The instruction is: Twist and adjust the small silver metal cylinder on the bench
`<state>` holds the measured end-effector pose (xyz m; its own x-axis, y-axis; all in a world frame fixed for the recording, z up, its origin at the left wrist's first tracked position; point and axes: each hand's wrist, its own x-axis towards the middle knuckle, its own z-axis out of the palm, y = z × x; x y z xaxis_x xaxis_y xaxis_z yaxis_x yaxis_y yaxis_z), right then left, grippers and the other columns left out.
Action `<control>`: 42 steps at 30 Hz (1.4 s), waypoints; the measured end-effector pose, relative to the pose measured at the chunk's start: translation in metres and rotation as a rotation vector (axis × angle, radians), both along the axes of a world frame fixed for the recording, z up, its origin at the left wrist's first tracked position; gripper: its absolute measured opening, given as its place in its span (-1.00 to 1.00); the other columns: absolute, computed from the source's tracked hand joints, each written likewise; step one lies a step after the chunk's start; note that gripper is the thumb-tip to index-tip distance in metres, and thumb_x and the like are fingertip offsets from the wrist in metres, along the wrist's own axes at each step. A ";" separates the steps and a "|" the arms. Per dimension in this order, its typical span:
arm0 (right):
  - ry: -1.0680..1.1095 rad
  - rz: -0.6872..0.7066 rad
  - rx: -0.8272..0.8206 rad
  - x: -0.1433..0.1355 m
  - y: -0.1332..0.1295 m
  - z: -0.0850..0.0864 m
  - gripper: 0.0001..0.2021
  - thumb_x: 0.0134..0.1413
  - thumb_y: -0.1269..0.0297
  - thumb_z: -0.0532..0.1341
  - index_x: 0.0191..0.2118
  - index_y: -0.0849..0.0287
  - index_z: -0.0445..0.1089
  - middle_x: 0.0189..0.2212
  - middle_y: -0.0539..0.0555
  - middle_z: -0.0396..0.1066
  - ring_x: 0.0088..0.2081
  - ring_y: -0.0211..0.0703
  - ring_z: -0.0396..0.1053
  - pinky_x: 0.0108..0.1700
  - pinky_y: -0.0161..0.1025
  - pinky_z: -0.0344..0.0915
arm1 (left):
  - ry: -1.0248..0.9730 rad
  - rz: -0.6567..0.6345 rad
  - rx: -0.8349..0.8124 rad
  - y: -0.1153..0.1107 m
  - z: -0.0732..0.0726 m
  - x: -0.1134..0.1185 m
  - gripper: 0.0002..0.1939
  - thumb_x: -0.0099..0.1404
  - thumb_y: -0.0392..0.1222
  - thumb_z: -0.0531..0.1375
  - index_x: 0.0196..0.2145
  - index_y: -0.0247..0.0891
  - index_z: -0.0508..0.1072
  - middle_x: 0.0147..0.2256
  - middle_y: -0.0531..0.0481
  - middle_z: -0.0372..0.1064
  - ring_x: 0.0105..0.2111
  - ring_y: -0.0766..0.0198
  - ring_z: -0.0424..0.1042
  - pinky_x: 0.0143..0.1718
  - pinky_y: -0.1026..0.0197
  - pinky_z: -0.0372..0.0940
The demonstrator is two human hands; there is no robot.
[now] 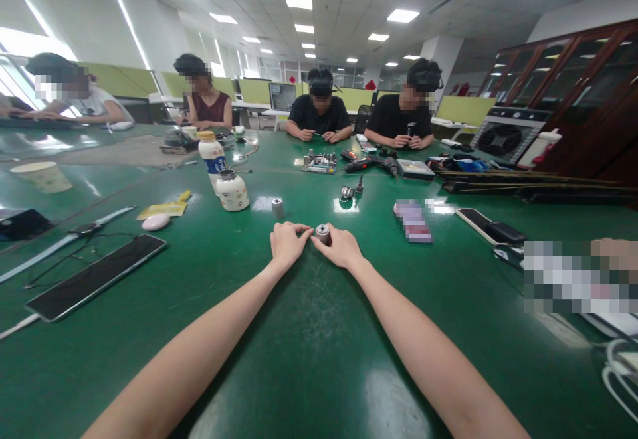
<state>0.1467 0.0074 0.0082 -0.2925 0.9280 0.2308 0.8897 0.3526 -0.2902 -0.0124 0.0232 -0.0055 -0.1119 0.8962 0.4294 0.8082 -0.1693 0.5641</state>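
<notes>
We have our right hand (343, 248) curled around a metal cylinder (322, 230), thumb and fingers closed on its sides, well in from the far edge of the green table (309, 333). Our left hand (288, 245) is just beside it, fingers bent toward the thumb; we cannot tell whether they pinch anything. A second cylinder (277, 209) stands beyond our left hand, and a circuit board (319, 163) lies nearer the far edge.
</notes>
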 end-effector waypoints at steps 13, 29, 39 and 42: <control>-0.003 0.010 -0.010 0.000 0.000 0.001 -0.60 0.25 -0.04 0.04 -0.01 0.17 0.29 -0.18 0.14 0.51 -0.18 -0.02 0.47 -0.21 -0.24 0.22 | -0.483 -0.323 0.083 -0.002 0.002 0.017 -0.78 0.18 -0.01 0.24 -0.31 -0.16 0.61 -0.30 -0.04 0.53 -0.24 0.17 0.44 -0.22 0.16 0.29; -0.008 0.005 -0.029 -0.001 0.002 -0.001 -0.60 0.23 0.01 0.09 0.04 0.17 0.28 -0.16 0.13 0.51 -0.16 -0.02 0.47 -0.16 -0.23 0.23 | -0.421 -0.356 0.119 -0.009 0.006 0.019 -0.85 0.15 -0.15 0.26 -0.30 -0.17 0.55 -0.29 0.00 0.49 -0.25 0.21 0.39 -0.19 0.15 0.27; 0.011 0.007 -0.023 0.000 0.000 0.000 -0.59 0.26 0.02 0.05 0.09 0.16 0.27 -0.16 0.13 0.51 -0.16 -0.04 0.47 -0.15 -0.23 0.24 | -0.394 -0.371 0.100 -0.005 0.004 0.018 -0.87 0.19 -0.11 0.26 -0.34 -0.13 0.58 -0.29 -0.01 0.48 -0.18 0.17 0.39 -0.08 0.08 0.27; 0.009 0.007 -0.013 -0.001 0.000 0.001 -0.58 0.26 0.02 0.05 0.09 0.17 0.27 -0.15 0.14 0.51 -0.16 -0.03 0.47 -0.15 -0.23 0.24 | -0.364 -0.351 0.143 -0.006 0.003 0.019 -0.87 0.21 -0.11 0.25 -0.32 -0.12 0.59 -0.28 -0.01 0.47 -0.17 0.17 0.38 -0.05 0.07 0.27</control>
